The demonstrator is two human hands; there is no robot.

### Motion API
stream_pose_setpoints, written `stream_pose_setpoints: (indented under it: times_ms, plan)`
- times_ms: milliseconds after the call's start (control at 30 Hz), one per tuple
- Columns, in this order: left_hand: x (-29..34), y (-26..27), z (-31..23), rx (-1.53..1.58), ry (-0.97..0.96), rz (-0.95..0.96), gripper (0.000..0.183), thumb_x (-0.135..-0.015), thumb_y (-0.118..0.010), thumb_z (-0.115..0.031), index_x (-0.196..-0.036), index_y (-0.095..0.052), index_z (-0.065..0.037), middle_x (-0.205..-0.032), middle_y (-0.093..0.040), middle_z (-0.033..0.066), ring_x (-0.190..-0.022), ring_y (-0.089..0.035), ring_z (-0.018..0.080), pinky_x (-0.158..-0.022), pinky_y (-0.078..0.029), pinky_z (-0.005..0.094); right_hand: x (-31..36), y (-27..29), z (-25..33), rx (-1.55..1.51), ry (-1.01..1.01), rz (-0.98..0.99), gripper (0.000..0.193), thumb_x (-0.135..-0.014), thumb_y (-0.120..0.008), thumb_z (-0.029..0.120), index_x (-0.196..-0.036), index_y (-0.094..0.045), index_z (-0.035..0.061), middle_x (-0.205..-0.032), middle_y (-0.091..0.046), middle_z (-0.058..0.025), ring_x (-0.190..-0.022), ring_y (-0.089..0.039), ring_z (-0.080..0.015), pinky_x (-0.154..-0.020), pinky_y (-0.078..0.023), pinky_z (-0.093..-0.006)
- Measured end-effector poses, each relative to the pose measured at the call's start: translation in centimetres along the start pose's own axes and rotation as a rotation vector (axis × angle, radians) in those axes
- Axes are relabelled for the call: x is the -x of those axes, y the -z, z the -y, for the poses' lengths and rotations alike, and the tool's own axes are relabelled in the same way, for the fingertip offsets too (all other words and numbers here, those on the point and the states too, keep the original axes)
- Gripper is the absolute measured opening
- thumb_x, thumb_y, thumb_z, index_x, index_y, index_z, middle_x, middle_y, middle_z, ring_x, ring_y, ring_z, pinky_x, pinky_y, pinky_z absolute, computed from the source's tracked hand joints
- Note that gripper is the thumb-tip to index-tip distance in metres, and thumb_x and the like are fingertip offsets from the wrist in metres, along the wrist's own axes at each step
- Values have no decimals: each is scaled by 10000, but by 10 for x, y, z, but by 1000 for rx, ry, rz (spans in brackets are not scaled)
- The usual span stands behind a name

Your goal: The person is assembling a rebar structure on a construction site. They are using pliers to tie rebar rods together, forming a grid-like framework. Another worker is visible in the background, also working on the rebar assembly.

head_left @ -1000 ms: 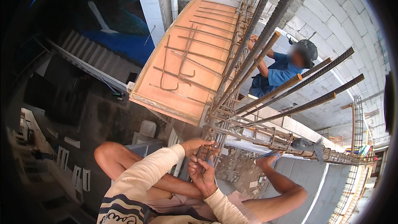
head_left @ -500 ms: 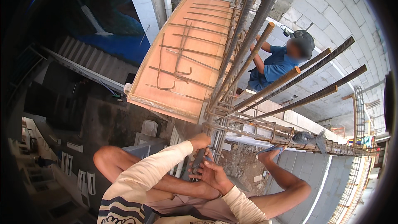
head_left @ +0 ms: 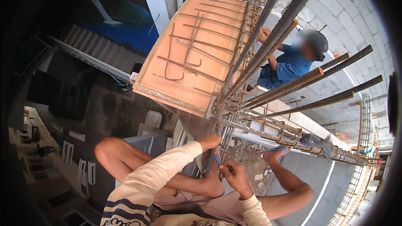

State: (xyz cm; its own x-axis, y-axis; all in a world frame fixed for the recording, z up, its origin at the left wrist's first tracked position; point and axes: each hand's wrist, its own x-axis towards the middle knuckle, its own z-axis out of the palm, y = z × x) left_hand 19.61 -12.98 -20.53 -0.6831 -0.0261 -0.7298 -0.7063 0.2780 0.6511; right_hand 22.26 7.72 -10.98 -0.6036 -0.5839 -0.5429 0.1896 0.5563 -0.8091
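Observation:
My left hand (head_left: 210, 141) is closed at the near end of the steel rebar cage (head_left: 226, 130); what its fingers hold, if anything, is hidden. Below and to the right, my right hand (head_left: 235, 176) has thumb and fingers drawn together in a pinch beside my bare foot (head_left: 214, 173). Anything in that pinch is too small to make out. A blue sandal strap (head_left: 217, 159) crosses this foot, between my two hands. My other foot (head_left: 274, 154), also in a sandal, rests against the horizontal rebar cage (head_left: 280, 136) on the right.
Ahead lies an orange plywood panel (head_left: 167, 81) with rebar rods across it and loose hooked bars (head_left: 173, 78). Thick ribbed bars (head_left: 301, 79) jut up to the right. A person in a blue shirt (head_left: 289, 68) works beyond them. A deep drop (head_left: 113, 121) opens at left.
My right hand has turned from an open, palm-up pose to a pinch and moved right. My left hand has shifted slightly right. The whole view has shifted a little.

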Motion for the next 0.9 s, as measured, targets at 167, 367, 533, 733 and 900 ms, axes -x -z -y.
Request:
stream_pose_setpoints:
  times_ms: [167,367,533,733,900]
  plan:
    - [5,1,-5,103,71,19,410,-905,-514,-264,-939,-690,104,-917,-674,274,-871,-670,386,-764,-486,470,16,-7,-14,-226,61,-30,119,-886,-654,-21,-1000,-686,-37,-899,-742,-107,-781,-717,-141,-688,-557,-288]
    - [5,2,1,-5,-63,53,416,-933,-526,-269,-971,-685,113,-865,-680,264,-858,-684,369,-785,-492,468,13,8,-18,-499,6,277,267,-868,-620,-69,-1133,-627,-34,-946,-724,-117,-895,-699,-186,-765,-573,-318]
    - [2,0,1,-91,-87,-79,403,-962,-534,-249,-984,-673,129,-736,-666,220,-708,-689,303,-693,-494,443,-19,35,-15,-797,-204,269,354,-914,-537,185,-1188,-601,-31,-977,-715,-153,-890,-700,-261,-757,-574,-368]
    - [2,6,6,165,-65,132,348,-975,-524,-228,-842,-631,76,-656,-610,156,-596,-649,247,-570,-462,425,-41,29,-11,-887,-390,436,549,-1008,-464,465,-1160,-620,-40,-949,-720,-155,-795,-710,-257,-669,-571,-313]
    - [9,7,-1,382,118,119,320,-985,-522,-220,-866,-595,68,-666,-593,121,-532,-608,243,-533,-443,408,-42,11,-4,-487,-430,492,607,-976,-588,506,-1125,-619,-81,-867,-712,-186,-744,-724,-256,-683,-588,-322]
